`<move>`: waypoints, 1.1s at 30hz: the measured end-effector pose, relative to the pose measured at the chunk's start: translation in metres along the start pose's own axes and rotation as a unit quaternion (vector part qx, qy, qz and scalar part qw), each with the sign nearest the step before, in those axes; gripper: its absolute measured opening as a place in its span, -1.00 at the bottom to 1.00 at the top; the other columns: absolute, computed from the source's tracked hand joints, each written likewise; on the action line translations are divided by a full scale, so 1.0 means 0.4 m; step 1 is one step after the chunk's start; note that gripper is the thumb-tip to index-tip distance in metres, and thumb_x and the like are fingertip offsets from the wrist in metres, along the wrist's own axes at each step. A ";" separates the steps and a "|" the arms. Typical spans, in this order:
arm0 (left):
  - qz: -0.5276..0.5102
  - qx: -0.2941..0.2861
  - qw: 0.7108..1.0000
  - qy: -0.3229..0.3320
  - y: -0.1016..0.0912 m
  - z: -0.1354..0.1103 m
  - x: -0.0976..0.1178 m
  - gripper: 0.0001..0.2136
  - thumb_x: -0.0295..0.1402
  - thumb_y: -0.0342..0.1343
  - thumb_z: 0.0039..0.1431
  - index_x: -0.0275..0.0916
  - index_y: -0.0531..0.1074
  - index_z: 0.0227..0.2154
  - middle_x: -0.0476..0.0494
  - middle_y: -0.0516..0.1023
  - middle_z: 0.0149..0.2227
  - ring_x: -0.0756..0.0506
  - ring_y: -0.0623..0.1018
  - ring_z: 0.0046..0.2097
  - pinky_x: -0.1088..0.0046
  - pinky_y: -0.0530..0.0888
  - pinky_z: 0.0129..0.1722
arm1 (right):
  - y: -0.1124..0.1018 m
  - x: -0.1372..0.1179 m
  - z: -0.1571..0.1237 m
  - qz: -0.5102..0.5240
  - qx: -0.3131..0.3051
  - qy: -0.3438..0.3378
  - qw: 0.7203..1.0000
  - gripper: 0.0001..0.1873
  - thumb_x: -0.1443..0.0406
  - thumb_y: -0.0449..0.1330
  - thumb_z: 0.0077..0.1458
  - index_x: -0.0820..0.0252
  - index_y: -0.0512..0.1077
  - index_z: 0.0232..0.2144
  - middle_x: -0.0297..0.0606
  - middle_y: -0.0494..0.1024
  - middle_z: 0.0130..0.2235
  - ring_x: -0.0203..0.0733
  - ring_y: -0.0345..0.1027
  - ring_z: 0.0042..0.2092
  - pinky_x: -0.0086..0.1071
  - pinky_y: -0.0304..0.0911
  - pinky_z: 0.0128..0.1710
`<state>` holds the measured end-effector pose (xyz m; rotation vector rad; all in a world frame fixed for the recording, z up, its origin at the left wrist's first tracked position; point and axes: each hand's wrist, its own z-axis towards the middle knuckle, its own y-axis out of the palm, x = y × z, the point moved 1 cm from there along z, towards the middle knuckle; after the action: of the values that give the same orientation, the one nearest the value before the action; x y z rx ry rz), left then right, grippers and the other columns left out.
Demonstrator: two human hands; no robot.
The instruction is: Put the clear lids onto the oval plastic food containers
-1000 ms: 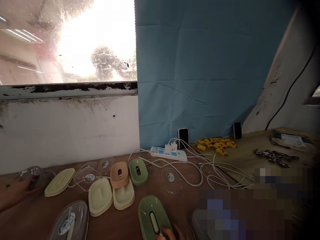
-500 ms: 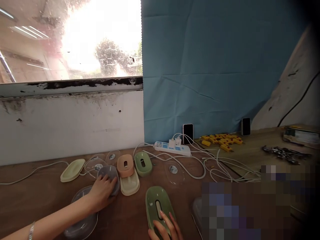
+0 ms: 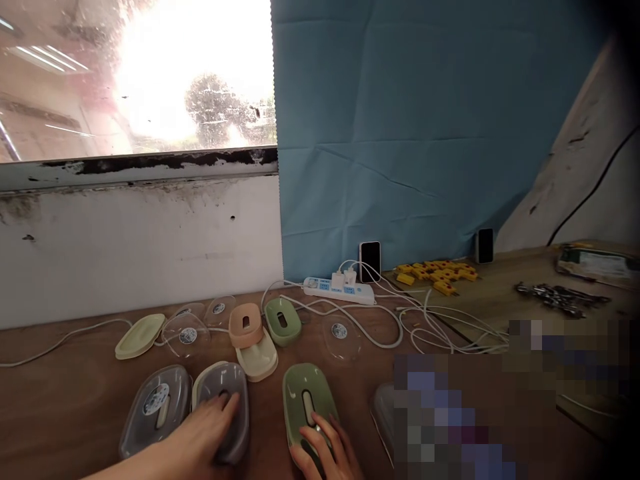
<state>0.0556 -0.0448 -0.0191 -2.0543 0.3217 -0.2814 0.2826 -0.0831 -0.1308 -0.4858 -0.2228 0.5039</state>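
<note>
— Starting big: what's on the brown surface?
— Oval soap dishes. A green soap dish lies near the front edge, with a grey soap dish just left of it.
— And the hands?
— The left hand lies flat on the grey one, fingers spread. The right hand rests its fingertips on the green one's near end. It is probably pressing, not gripping, though the frame cuts off its thumb.

the grey dish is showing smooth, slightly glossy, smoky plastic. the green dish is showing smooth opaque plastic with a soft sheen. the table is showing worn matt wood. the clear lids are gleaming as thin glossy plastic. the blue cloth is hanging matt and creased.
</note>
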 end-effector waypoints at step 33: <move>0.016 0.039 0.980 0.197 -0.032 -0.148 0.053 -0.35 -0.45 0.03 0.07 -0.03 0.01 0.24 -0.14 -0.01 0.28 -0.27 0.03 0.28 0.00 0.14 0.18 | -0.112 0.013 0.087 0.093 -0.051 -0.076 0.991 -0.62 0.15 0.08 0.12 0.25 0.39 -0.08 -0.12 0.48 -0.06 0.02 0.18 0.16 -0.16 0.20 0.08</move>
<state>0.0574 -0.0944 0.0215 -1.9064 0.5744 -0.6735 0.2942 -0.1013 -0.0780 -0.5720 -0.3534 0.7144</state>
